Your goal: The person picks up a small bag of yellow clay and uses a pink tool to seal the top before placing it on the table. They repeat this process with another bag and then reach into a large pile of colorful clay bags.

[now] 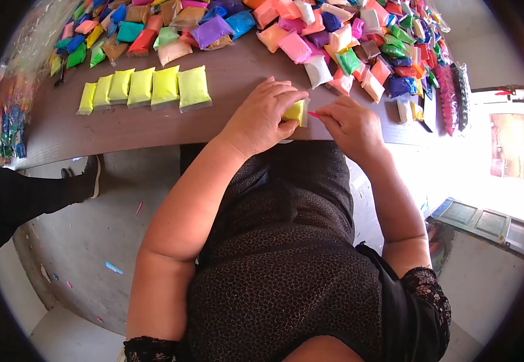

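Observation:
My left hand (265, 114) is closed around a small yellow packet (296, 111) with a clear edge, close to the table's front edge. Between the fingers of my right hand (356, 125) is a thin pink pointed stick (314, 114), its tip right by the packet's clear end. Most of the stick is hidden in the fingers. Left of my hands, several yellow packets (165, 85) lie side by side in a row on the brown table (231, 78).
A big heap of multicoloured packets (295, 47) spreads along the table's back and right. Pink and black bundles in clear bags (446, 96) hang at the right end. Clear plastic bags (17, 66) are on the left. A person's leg (44, 190) extends below the table at left.

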A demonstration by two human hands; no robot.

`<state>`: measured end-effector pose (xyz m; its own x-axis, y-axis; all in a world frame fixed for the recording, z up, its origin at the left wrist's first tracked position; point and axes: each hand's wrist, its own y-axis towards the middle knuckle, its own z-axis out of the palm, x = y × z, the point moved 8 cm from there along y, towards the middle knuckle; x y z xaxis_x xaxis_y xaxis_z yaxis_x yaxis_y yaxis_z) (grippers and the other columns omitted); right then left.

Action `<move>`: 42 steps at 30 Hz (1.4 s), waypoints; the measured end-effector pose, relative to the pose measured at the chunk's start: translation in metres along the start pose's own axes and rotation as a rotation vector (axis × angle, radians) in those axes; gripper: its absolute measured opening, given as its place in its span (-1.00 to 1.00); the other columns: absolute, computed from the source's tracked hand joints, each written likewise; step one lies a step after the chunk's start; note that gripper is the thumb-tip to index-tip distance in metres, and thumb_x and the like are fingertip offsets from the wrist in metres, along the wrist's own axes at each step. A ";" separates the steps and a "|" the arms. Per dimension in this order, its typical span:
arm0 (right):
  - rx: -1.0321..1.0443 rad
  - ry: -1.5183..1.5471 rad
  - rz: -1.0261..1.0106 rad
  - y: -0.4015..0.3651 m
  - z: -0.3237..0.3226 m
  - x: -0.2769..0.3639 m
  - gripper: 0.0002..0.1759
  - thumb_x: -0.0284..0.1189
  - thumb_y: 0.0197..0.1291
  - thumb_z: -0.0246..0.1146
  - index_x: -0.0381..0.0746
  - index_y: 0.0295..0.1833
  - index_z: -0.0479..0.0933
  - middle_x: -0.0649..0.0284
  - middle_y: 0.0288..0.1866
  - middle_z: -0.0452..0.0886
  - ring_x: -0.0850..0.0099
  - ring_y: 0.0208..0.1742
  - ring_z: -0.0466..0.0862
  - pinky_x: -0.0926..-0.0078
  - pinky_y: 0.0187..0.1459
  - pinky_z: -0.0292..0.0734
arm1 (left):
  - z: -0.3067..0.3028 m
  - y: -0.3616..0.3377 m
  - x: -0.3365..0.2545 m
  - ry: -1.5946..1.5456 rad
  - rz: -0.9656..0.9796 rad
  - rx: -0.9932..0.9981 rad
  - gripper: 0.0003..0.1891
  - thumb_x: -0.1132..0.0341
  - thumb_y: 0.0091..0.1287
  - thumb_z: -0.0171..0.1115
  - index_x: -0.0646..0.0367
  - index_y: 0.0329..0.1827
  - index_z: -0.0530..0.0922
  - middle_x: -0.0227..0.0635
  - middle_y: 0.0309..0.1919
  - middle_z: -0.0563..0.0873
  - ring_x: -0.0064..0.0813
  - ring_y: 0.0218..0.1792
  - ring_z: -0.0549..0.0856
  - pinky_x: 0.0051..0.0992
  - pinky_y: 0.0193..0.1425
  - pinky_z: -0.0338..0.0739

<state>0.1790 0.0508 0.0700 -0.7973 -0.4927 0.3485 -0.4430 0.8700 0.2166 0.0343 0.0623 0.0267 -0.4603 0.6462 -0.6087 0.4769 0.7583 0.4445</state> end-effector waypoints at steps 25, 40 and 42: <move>0.102 -0.072 -0.266 0.011 0.005 0.011 -0.86 -0.42 0.06 0.25 -0.02 -0.25 0.67 0.34 -0.29 0.55 0.26 -0.10 0.60 0.26 -0.06 0.53 | -0.002 0.000 -0.003 0.006 0.011 -0.018 -0.52 0.34 0.14 0.43 0.08 0.17 0.56 -0.25 0.11 0.64 -0.14 0.27 0.55 -0.10 0.49 0.30; 0.211 -0.128 -0.603 0.028 0.006 0.031 -0.88 -0.48 -0.09 0.28 -0.08 -0.35 0.61 0.39 -0.30 0.53 0.35 -0.13 0.59 0.34 -0.11 0.48 | -0.001 0.001 -0.001 -0.005 -0.009 -0.017 -0.56 0.25 0.17 0.45 0.10 0.12 0.58 -0.24 0.08 0.65 -0.15 0.25 0.57 -0.07 0.47 0.33; 0.203 -0.122 -0.637 0.028 0.004 0.035 -0.89 -0.43 -0.09 0.28 -0.09 -0.35 0.60 0.42 -0.30 0.54 0.38 -0.13 0.60 0.36 -0.08 0.46 | -0.001 0.001 -0.001 -0.008 -0.010 -0.017 -0.56 0.25 0.17 0.45 0.10 0.11 0.58 -0.24 0.08 0.65 -0.15 0.25 0.57 -0.07 0.47 0.33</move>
<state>0.1369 0.0584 0.0846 -0.3909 -0.9148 0.1013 -0.9001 0.4030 0.1656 0.0349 0.0623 0.0282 -0.4592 0.6380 -0.6181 0.4596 0.7661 0.4493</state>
